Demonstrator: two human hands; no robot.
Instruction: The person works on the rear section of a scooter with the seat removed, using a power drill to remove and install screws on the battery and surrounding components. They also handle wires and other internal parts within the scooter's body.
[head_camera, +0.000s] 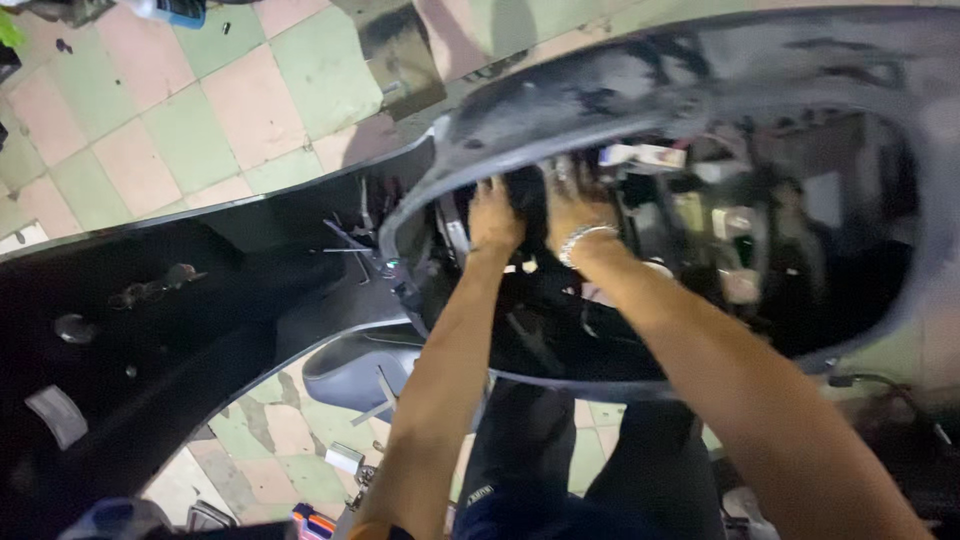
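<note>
Both grips are hard to read: the left hand (495, 213) and right hand (572, 205) reach side by side into the dark opening of a scooter body panel (700, 80), and their fingers vanish into shadow there, so whether they close on anything I cannot tell. Motion blur smears the panel's rim and the parts inside it. Pale connectors and small boxes (645, 155) show just beside the right hand, deeper in the cavity, too blurred to identify.

Each forearm rises from the bottom edge toward the opening, the left nearly straight, the right angled in from the lower right. A beaded bracelet (583, 238) circles the right wrist, and the backs of both hands face the camera.

That panel is glossy grey-black plastic, curved, with its hollow underside turned toward the camera. Left of it lies a flat black scooter section (150, 330) bearing a keyhole-like fitting (150, 288). Behind the panel spreads a floor (200, 120) of pink and green tiles. Below the panel, the person's dark trousers (560, 450) are cut off by the picture's edge.
</note>
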